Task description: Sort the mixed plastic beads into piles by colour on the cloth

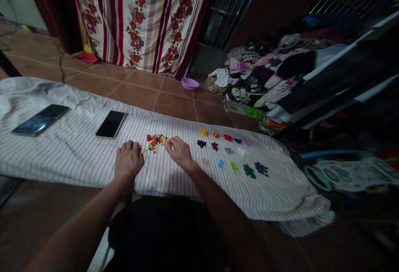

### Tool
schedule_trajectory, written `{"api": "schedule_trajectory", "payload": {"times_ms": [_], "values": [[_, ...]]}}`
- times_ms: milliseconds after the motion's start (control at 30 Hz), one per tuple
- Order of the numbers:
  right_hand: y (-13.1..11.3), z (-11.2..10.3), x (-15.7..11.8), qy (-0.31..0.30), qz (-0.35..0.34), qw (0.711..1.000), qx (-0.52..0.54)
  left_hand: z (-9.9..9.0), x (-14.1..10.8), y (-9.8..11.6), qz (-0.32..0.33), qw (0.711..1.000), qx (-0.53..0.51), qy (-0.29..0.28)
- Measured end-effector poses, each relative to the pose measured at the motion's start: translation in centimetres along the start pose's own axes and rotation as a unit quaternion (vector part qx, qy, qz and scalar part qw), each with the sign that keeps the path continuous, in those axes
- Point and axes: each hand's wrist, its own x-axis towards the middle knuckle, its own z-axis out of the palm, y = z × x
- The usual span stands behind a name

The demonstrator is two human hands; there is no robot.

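Note:
A mixed pile of tiny coloured pieces (155, 139), mostly red, yellow and green, lies on the striped cloth (174, 180). At the pile's right edge, my right hand (179, 151) has thumb and forefinger pinched together; whatever is between them is too small to make out. My left hand (127, 160) rests on the cloth left of the pile, fingers curled in, with nothing seen in it. To the right, pieces lie sorted by colour in small heaps, among them yellow (203, 132), black (201, 143), brown (215, 146), light green (234, 168) and dark green (249, 171).
Two phones, one nearer (111, 124) and one farther left (40, 120), lie on the cloth. Beyond the far edge, a purple basin (190, 83) stands on the tiled floor. Clothes (264, 64) are heaped at the right, and a floral curtain (140, 22) hangs behind.

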Motion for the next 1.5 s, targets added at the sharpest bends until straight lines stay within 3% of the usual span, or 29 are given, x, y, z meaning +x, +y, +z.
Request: {"api": "schedule_trajectory", "payload": {"times_ms": [267,433,600,1100,1300,1500], "values": [[7.7,-2.7,1.7,0.071,0.208,0.973,-0.074,-0.2,0.1,0.1,0.0,1.0,0.006,-0.006],[11.9,-4.6,1.9,0.051,0.247,0.956,-0.147,-0.1,0.0,0.1,-0.004,1.0,0.008,-0.001],[13.8,-4.9,2.3,0.039,0.262,0.95,-0.165,0.0,0.1,0.1,-0.003,1.0,0.008,-0.003],[14.9,-4.3,3.0,0.035,0.239,0.954,-0.179,0.3,0.1,0.0,0.002,1.0,0.005,0.004],[13.2,-3.9,3.2,0.043,0.185,0.967,-0.17,0.1,0.1,0.1,-0.004,1.0,0.007,-0.005],[10.0,-2.0,3.7,0.032,0.128,0.984,-0.12,0.3,0.1,0.0,-0.004,1.0,0.004,-0.004]]}}
